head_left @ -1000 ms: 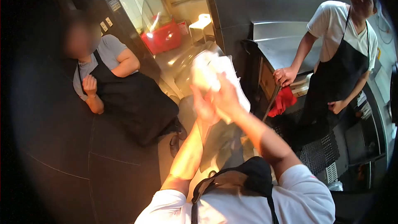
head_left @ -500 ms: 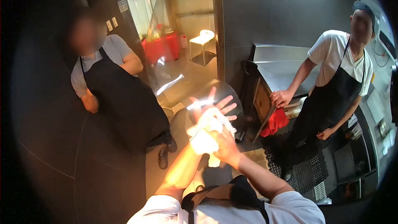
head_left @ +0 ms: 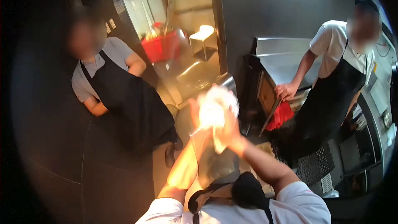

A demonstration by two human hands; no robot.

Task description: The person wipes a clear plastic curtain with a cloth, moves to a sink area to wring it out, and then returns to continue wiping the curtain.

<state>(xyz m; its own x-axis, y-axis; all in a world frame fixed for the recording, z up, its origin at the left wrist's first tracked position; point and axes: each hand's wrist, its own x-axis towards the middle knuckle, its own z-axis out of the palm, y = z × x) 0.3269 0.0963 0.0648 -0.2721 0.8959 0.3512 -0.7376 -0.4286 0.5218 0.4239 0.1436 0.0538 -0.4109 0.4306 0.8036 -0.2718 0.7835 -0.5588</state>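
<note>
A crumpled white towel (head_left: pixel 219 99), washed out by strong light, is bunched up between my two hands in front of my body. My left hand (head_left: pixel 195 113) presses against its left side, blurred and partly lost in the glare. Wrapped along the right side is my right hand (head_left: pixel 230 129), its fingers closed on the towel. A loose end of the towel hangs below, between my wrists. Both forearms reach forward over a dark apron. Just beyond the towel is a bin with a shiny metal top (head_left: pixel 228 82).
A person in a dark apron (head_left: pixel 124 99) stands at the left wall. At right, another person (head_left: pixel 338 95) rests a hand by a steel counter (head_left: pixel 286 68), above red cloth (head_left: pixel 280 116). Through the doorway are a red crate (head_left: pixel 161 47) and a white stool (head_left: pixel 202 37). A black mat (head_left: pixel 313 166) covers the floor.
My left hand's spread fingers are now hidden behind the towel, which has moved up to cover them. My right hand has shifted upward with it. The view has tilted slightly.
</note>
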